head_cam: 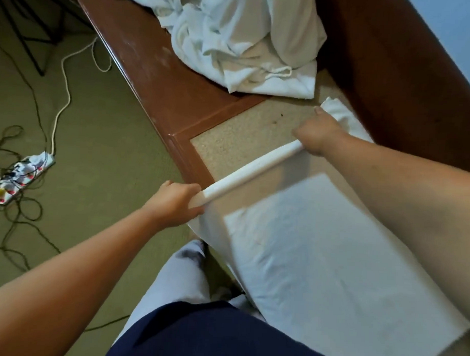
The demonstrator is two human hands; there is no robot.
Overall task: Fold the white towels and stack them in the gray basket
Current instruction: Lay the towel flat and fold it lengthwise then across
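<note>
White towel spread on wood-framed table; left fingers and right fingers grasp its edge; cables cross carpet.

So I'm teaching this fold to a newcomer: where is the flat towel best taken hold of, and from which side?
Grip the towel by the two ends of its lifted edge, as the left hand and right hand do, each coming from its own side. The towel is wide and limp, so end grips probably keep that edge straight for folding.
</note>
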